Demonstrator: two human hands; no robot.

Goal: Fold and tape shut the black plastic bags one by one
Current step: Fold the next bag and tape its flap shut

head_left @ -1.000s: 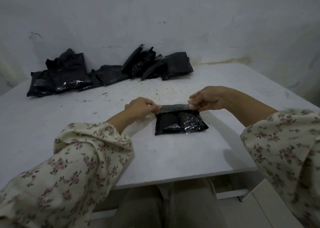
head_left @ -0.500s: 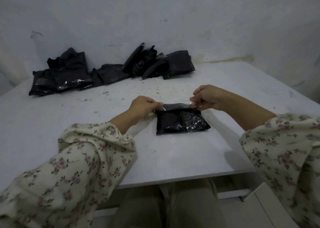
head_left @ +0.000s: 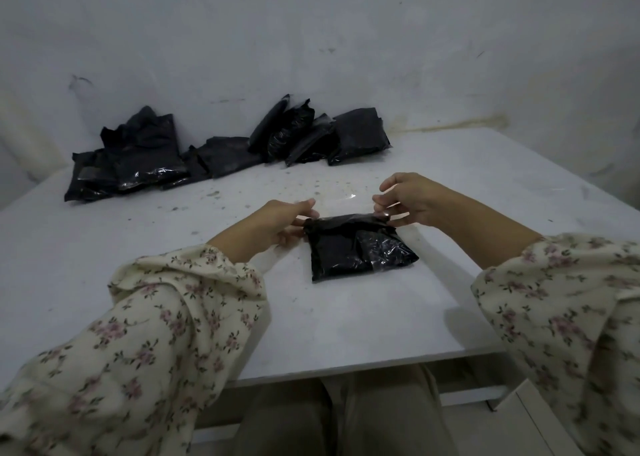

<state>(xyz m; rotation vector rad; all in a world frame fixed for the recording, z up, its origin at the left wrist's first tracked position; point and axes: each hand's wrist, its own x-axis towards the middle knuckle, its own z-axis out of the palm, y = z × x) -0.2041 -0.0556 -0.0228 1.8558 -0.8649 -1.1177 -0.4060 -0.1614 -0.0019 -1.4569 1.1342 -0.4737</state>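
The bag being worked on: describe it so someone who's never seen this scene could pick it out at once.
On the white table, toward the near side, one black bag lies flat between the left hand and right hand, which pinch its far corners. Unlike the heap of black bags against the back wall, it lies alone, folded.

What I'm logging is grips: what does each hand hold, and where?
The black bag, by its far edge: the left hand pinches its left corner, the right hand its right corner. Whether tape is pinched too cannot be told.
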